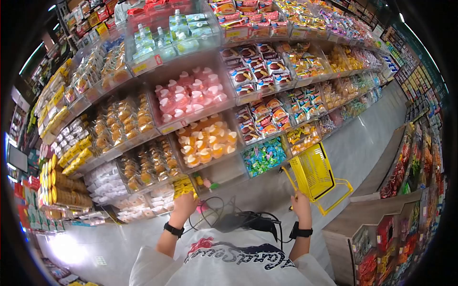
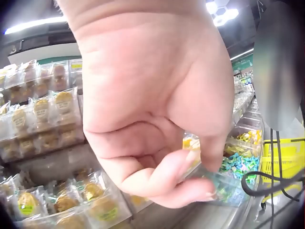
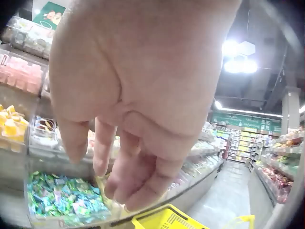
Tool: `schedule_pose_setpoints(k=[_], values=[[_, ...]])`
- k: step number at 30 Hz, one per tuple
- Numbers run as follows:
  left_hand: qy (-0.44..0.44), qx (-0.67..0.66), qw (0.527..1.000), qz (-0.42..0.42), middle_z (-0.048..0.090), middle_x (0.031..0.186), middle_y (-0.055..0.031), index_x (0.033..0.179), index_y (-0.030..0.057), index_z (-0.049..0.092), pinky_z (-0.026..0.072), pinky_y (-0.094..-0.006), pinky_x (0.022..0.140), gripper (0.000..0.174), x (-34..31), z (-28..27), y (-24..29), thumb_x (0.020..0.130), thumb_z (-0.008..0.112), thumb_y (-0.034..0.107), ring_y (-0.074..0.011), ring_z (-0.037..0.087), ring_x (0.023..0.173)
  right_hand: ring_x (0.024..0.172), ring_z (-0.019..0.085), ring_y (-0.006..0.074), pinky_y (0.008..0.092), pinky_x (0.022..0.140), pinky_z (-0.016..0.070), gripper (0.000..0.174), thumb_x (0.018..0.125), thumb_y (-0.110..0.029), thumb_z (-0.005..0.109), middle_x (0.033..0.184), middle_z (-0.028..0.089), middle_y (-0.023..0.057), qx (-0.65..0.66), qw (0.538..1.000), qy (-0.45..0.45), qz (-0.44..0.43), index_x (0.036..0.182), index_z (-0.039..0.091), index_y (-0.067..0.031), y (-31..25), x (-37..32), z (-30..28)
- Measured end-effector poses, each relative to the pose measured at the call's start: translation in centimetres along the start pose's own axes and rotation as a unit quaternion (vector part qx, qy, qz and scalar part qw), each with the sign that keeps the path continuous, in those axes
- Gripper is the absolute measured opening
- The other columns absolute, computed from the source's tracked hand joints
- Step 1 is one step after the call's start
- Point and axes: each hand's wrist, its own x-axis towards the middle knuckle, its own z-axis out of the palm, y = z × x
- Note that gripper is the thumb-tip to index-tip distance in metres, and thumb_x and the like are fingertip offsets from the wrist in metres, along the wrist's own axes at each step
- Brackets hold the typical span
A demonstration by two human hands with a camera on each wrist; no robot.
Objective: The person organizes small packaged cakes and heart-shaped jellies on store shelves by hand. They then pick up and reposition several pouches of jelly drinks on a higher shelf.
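Head view: 2 bare hands, near side, fingers pointing to the shelving. Left hand (image 1: 185,205), near L, has fingers loosely curled w/ nothing gripped that shows; just beside yellow packets (image 1: 183,186), shiny plastic, too many to count. Right hand (image 1: 301,205), near R, has fingers loosely bent & hanging, nothing in them. 1 yellow basket (image 1: 312,174), hard slatted plastic w/ tubular frame, on the floor (image 1: 362,138) just beyond right hand; can't tell from head view if they touch, though R wrist view shows its rim below the fingers.

Ctr: 1 clear-walled bin w/ blue-green candies (image 1: 265,157), small twisted wrappers, uncountable, L of basket. Farther L, 1 bin ea. of orange cups (image 1: 207,143) & pink cups (image 1: 191,95), pink ones farther, both w/ pale heart-shaped tops. Far L, squat pale-blue pouches (image 1: 176,28), at least 3 spouts.

2 black wristbands (image 1: 173,230), 1 per wrist. Thin black cable (image 1: 214,209), looped, btwn hands. 1 white shirt (image 1: 214,267), soft fabric, dark/red print, nearest.
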Motion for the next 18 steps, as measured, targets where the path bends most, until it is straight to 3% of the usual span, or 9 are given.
schedule_pose_setpoints(k=[2,7,9,11,14,18], values=[[0.018,-0.052,0.998,0.016,0.065,0.074,-0.0189,0.088,0.0033,0.061,0.052,-0.0465,0.061,0.033,1.4,-0.7,2.9,0.082,0.059,0.036,-0.037,0.065,0.07,0.081,0.063,0.0382,0.0434,0.072,0.0495,0.034,0.078,-0.015,0.068,0.082,0.065,0.0231,-0.038,0.995,-0.063,0.067,0.107,0.061,0.0012,2.8,-1.7,-0.8],[0.064,-0.149,0.983,0.088,0.063,0.089,-0.0236,0.096,0.0011,0.06,0.0491,-0.0472,0.076,0.027,9.0,-2.1,5.9,0.08,0.062,0.023,-0.0385,0.061,0.087,0.081,0.063,0.0394,0.0442,0.074,0.0497,0.039,0.076,-0.021,0.069,0.082,0.064,0.025,-0.04,0.993,-0.094,0.065,0.108,0.061,0.0005,9.5,-4.9,-0.6],[0.187,-0.129,0.963,0.143,0.061,0.1,-0.0232,0.107,0.0021,0.058,0.0471,-0.0459,0.083,0.033,13.7,-1.1,5.8,0.078,0.063,0.017,-0.0376,0.058,0.096,0.082,0.063,0.0398,0.0444,0.074,0.0498,0.04,0.076,-0.022,0.069,0.082,0.064,0.0257,-0.038,0.992,-0.091,0.073,0.109,0.061,0.0005,10.5,-4.8,-0.9],[0.164,-0.091,0.978,0.086,0.058,0.112,-0.0199,0.118,0.0043,0.053,0.0444,-0.0455,0.089,0.044,17.8,-1.2,5.8,0.077,0.064,0.015,-0.0376,0.054,0.105,0.082,0.063,0.04,0.0445,0.074,0.0499,0.041,0.076,-0.022,0.069,0.082,0.064,0.026,-0.038,0.993,-0.08,0.077,0.109,0.061,0.0005,11.5,-4.5,-0.5],[0.218,-0.084,0.969,0.08,0.056,0.118,-0.0161,0.124,0.0067,0.05,0.0409,-0.0475,0.093,0.049,21.9,-1.9,6.1,0.078,0.065,0.015,-0.0363,0.051,0.111,0.081,0.063,0.0399,0.0443,0.074,0.0501,0.041,0.076,-0.022,0.069,0.082,0.064,0.0259,-0.034,0.993,-0.074,0.082,0.11,0.06,0.0005,10.8,-3.5,-0.8],[0.163,-0.014,0.986,0.03,0.053,0.124,-0.0128,0.125,0.0108,0.051,0.0353,-0.0499,0.098,0.048,25.3,-1.4,6.2,0.079,0.066,0.019,-0.0316,0.045,0.119,0.092,0.06,0.0425,0.0464,0.081,0.0478,0.038,0.079,-0.019,0.067,0.094,0.062,0.029,-0.007,0.985,-0.094,0.141,0.11,0.06,0.0014,7.2,-2.2,-2.0]])
